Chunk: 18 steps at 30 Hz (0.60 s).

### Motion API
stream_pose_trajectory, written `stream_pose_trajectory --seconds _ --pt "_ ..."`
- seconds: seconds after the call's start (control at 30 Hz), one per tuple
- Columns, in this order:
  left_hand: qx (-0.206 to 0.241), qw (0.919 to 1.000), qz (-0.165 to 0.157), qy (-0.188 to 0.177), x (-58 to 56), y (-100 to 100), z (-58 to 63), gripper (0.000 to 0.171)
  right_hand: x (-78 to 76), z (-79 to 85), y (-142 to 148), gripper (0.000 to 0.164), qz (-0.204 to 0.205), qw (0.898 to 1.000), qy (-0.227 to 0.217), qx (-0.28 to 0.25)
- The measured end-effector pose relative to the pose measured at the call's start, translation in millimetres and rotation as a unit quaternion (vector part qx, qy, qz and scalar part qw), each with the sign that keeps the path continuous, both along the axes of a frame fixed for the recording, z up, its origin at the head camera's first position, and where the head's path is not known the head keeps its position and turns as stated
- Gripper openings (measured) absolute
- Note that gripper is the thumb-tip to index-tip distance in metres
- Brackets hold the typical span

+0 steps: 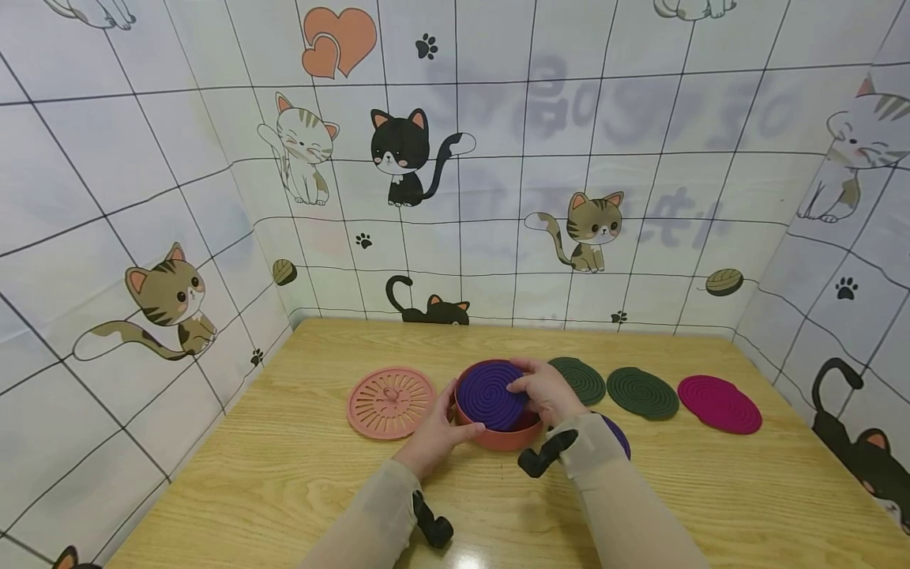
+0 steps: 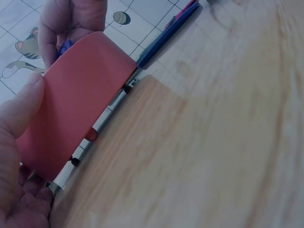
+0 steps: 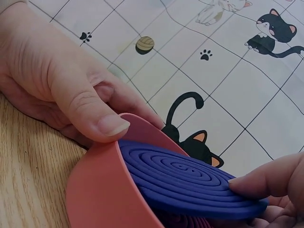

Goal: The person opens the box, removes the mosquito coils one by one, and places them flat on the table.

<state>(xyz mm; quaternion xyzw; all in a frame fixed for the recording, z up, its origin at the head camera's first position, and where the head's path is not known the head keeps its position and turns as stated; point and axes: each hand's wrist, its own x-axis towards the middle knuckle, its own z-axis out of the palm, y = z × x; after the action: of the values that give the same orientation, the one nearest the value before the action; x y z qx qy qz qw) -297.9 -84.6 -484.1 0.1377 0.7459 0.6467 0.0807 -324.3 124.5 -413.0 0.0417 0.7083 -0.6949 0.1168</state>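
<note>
A round blue-purple coaster (image 1: 490,395) with raised spiral rings is pinched at its right edge by my right hand (image 1: 549,391), thumb on top. The coaster slants into the mouth of a coral-coloured round holder (image 1: 506,441), its far edge inside the rim in the right wrist view. My left hand (image 1: 442,431) grips the holder's left side, thumb (image 3: 111,126) at the rim and fingers around the wall. Under the raised coaster, a magenta ringed coaster (image 3: 187,221) shows inside the holder. Small feet (image 2: 91,134) stick out from the holder's underside in the left wrist view.
Left of the holder lies a pink slotted lid (image 1: 391,403) with a centre knob. To the right are dark green coasters (image 1: 579,381), more green coasters (image 1: 643,393) and overlapping magenta coasters (image 1: 720,404). Another blue-purple coaster (image 1: 617,435) is partly hidden by my right sleeve.
</note>
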Motion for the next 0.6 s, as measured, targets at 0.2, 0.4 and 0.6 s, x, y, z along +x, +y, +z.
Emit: stream_pose_trajectory --seconds 0.2,0.4,0.6 --pt "0.003 1.0000 0.001 -0.001 0.4 0.0 0.3 0.104 2.0 1.4 -0.1 0.054 -0.002 1.000 0.000 0.000" --pt "0.007 1.0000 0.000 -0.001 -0.4 -0.3 -0.9 0.103 1.8 0.3 -1.1 0.056 0.000 1.000 -0.001 0.000" --pt "0.001 1.0000 0.001 -0.001 0.4 -0.5 -0.5 0.103 1.6 -1.9 -0.2 0.057 -0.013 1.000 0.001 0.000"
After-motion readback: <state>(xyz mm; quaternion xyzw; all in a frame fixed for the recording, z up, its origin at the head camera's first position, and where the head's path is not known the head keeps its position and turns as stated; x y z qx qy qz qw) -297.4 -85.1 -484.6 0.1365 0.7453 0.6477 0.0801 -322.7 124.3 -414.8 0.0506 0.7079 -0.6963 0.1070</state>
